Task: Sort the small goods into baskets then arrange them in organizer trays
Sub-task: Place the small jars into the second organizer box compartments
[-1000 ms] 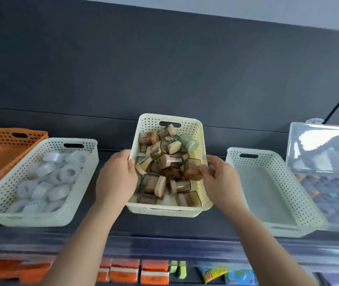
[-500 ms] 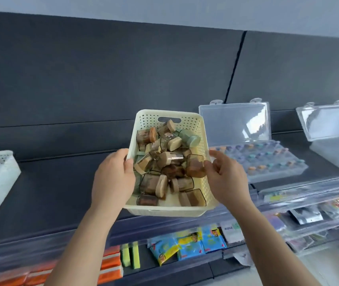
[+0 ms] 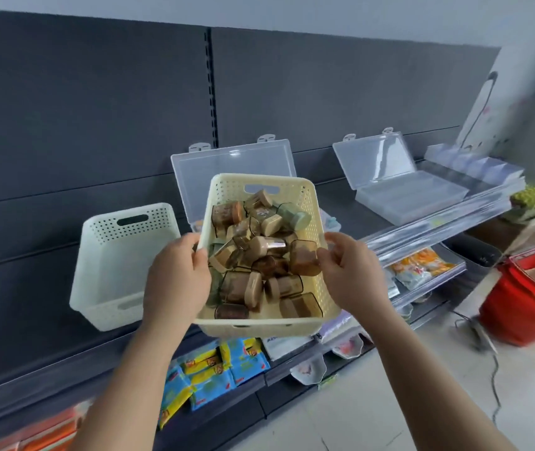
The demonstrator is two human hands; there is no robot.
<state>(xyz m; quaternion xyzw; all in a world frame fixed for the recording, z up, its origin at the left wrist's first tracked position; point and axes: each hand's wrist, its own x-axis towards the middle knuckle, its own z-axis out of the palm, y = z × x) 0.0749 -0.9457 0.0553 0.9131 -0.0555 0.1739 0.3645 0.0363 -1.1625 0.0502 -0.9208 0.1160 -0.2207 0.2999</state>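
I hold a cream perforated basket (image 3: 305,196) in the air in front of the dark shelf. It is filled with several small brown and green jars (image 3: 259,255) with tan lids. My left hand (image 3: 178,281) grips the basket's left rim, thumb inside. My right hand (image 3: 347,275) grips its right rim. Behind the basket an open clear organizer tray (image 3: 233,167) stands on the shelf, mostly hidden. A second open clear organizer tray (image 3: 406,190) lies further right on the same shelf.
An empty white basket (image 3: 119,252) sits on the shelf to the left. Lower shelves hold coloured packets (image 3: 214,369). A red basket (image 3: 533,294) stands on the floor at right, with a cable (image 3: 487,346) beside it. More clear dividers (image 3: 474,164) stand at the shelf's far right.
I have carried the jar basket rightwards along the shelf. The orange basket and the basket of white rings have left the view; the organizer trays, floor and red basket have come in.
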